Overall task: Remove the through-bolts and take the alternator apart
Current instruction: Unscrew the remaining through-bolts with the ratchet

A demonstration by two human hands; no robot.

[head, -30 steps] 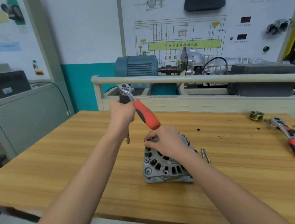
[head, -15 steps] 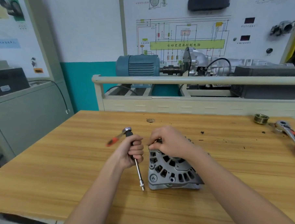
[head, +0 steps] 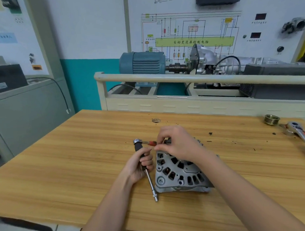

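Alternator (head: 180, 173) sits near the front middle of the wooden counter (head: 80, 162), vented grey housing facing up. Right hand (head: 177, 144) rests over its far top edge, fingers curled and pinching something small there; what exactly is hidden. Left hand (head: 140, 165), just left of the housing, grips the black handle of a ratchet with extension (head: 150, 181), tip down near the counter. Brass pulley (head: 272, 119) and second ratchet (head: 301, 135) lie far right.
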